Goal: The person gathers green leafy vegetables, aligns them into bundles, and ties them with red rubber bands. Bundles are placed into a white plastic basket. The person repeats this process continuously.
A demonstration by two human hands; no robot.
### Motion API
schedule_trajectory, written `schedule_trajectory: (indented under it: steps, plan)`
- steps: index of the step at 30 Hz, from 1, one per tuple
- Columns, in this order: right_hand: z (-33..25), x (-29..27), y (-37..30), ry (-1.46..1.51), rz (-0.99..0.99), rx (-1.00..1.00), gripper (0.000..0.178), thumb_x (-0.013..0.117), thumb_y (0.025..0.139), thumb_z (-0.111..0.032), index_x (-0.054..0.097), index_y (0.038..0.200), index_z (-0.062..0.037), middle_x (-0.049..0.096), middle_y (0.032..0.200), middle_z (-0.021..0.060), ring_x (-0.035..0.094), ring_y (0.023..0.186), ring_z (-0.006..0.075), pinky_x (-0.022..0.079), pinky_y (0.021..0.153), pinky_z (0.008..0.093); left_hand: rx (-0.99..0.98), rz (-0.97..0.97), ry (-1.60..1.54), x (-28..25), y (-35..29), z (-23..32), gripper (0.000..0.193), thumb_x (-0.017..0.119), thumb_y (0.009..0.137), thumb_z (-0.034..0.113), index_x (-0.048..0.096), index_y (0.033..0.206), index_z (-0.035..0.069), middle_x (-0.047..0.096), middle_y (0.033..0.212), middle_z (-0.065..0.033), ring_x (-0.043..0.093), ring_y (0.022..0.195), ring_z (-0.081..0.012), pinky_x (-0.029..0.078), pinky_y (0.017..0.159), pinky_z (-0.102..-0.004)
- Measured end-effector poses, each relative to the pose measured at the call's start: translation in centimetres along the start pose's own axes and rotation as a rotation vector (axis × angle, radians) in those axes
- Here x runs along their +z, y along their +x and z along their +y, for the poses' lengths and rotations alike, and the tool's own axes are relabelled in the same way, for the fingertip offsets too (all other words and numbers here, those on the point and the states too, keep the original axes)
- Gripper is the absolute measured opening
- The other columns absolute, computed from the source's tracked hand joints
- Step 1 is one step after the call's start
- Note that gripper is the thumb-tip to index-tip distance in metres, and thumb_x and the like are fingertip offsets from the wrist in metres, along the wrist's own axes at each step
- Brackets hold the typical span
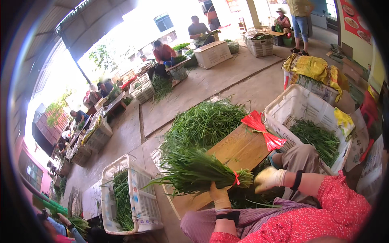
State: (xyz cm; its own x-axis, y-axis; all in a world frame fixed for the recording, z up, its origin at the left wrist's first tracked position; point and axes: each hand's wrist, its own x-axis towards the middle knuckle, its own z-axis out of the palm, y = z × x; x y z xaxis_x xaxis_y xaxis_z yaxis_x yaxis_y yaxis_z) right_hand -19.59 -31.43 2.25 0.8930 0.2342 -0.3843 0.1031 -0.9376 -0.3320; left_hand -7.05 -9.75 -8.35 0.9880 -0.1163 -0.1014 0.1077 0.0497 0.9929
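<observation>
A bunch of long green chives (198, 169), bound near its stem ends with a red tie (236, 178), lies tilted across a wooden board (239, 148) in front of me. My left hand (220, 197), in a pale yellowish glove, is closed on the underside of the bunch; part of its fingers is hidden beneath the leaves. Beside the cut stem ends is my right hand (269, 180), gloved too, its fingers apart and holding nothing visible. Red tie strips (263, 128) lie in a bundle at the board's far right. Behind the board spreads a heap of loose chives (208, 123).
White plastic crates with greens stand to my right (279, 107) and left (144, 198). Yellow sacks (310, 68) cover another crate at far right. Loose stalks lie below the board. Several people sit among crates across the concrete floor (194, 89); one person (300, 24) stands at the back.
</observation>
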Motion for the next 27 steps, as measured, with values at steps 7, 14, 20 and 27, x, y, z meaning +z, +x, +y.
schedule_trajectory:
  steps: [7,14,20,27]
  plan:
    - [9.9,2.3,4.5,0.65,0.512,-0.018,0.095,0.079,0.082,-0.05,0.035,0.152,-0.0021,0.057,0.141,0.0162,0.053,0.128,0.0232,0.039,0.11,0.0326,0.167,-0.426,0.206,6.7,-4.9,6.6,0.04,0.071,0.089,0.014,0.063,0.122,-0.007,0.069,0.119,-0.0225,0.067,0.11,-0.0312,0.051,0.098,-0.0372]
    - [1.2,-5.5,2.9,0.804,0.709,-0.393,0.057,0.076,0.087,-0.039,0.062,0.13,-0.0038,0.071,0.114,0.0051,0.062,0.1,0.0138,0.051,0.089,0.0307,0.366,-0.617,0.389,11.7,-5.4,10.4,0.041,0.07,0.089,0.014,0.063,0.123,-0.007,0.068,0.12,-0.0221,0.066,0.112,-0.0307,0.051,0.099,-0.0369]
    - [-0.7,-12.1,-6.0,1.354,0.784,-0.277,0.05,0.074,0.09,-0.027,0.06,0.131,-0.003,0.067,0.114,0.0107,0.057,0.109,0.0138,0.047,0.096,0.0316,0.408,-0.86,0.416,16.3,-7.7,9.6,0.041,0.07,0.09,0.015,0.062,0.124,-0.007,0.068,0.121,-0.0219,0.066,0.113,-0.0303,0.051,0.099,-0.0368]
    - [7.9,-14.0,-24.5,0.977,1.75,-0.086,0.048,0.072,0.088,-0.012,0.059,0.133,-0.0012,0.065,0.127,0.009,0.059,0.115,0.0166,0.045,0.105,0.0327,0.411,-1.114,0.473,19.1,-10.7,7.4,0.041,0.07,0.091,0.016,0.062,0.125,-0.006,0.067,0.122,-0.0215,0.065,0.114,-0.0298,0.05,0.099,-0.0365]
